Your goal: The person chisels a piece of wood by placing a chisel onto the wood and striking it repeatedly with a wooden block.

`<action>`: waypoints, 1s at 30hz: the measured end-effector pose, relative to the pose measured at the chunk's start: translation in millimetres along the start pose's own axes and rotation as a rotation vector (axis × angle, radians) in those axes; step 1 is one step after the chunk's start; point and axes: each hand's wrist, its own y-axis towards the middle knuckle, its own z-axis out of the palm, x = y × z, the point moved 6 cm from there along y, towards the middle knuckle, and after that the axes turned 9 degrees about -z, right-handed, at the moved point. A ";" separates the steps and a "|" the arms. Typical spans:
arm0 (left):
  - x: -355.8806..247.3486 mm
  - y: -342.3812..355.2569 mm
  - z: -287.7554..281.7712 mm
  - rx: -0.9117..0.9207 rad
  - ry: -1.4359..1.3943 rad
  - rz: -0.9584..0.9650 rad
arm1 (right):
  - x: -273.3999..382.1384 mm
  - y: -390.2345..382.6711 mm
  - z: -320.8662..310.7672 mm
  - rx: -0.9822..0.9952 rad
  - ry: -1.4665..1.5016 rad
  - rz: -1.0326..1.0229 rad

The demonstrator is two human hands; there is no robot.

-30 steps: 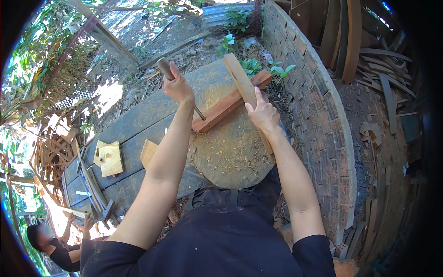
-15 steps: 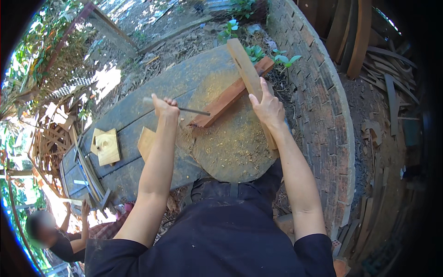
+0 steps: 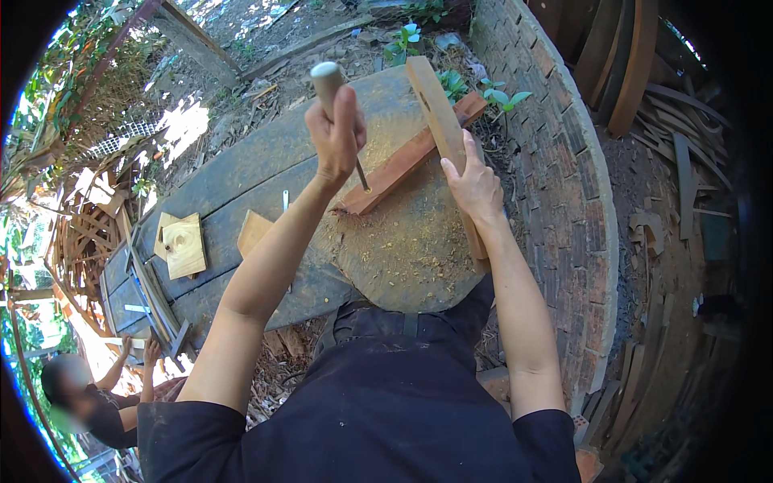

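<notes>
My left hand (image 3: pixel 334 137) is closed round the wooden handle of a chisel (image 3: pixel 327 79), held steeply upright. The chisel's thin metal shaft reaches down to a small pale spot near the near end of a reddish wooden bar (image 3: pixel 398 165). Across that bar lies a lighter wooden plank (image 3: pixel 439 113) with a slot in it. My right hand (image 3: pixel 477 185) grips the plank, thumb on its left side. Both pieces rest on a rounded wooden block (image 3: pixel 411 266) strewn with shavings.
A long plank table (image 3: pixel 233 181) runs off to the left, carrying pale wood pieces (image 3: pixel 185 248) and a thin metal tool (image 3: pixel 286 199). A curved brick wall (image 3: pixel 564 193) stands close on my right. At lower left, a co-worker (image 3: pixel 109 402) handles wood.
My left hand has moved up and right, swinging the chisel from a low slant to nearly upright, tip on the reddish bar. The right hand keeps its hold on the plank.
</notes>
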 end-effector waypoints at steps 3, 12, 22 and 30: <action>1.0 -8.0 7.1 0.048 0.052 -0.007 | -0.4 0.4 0.9 0.002 0.004 -0.001; -3.4 -24.6 2.7 -0.010 0.133 0.078 | -1.2 -1.0 1.2 -0.002 0.002 -0.017; -43.7 -36.7 -38.9 -0.247 0.009 0.179 | -8.6 -1.9 5.4 -0.019 0.020 -0.038; -29.0 -34.6 -61.7 -0.338 -0.246 0.030 | -0.7 0.9 6.4 0.028 0.003 -0.018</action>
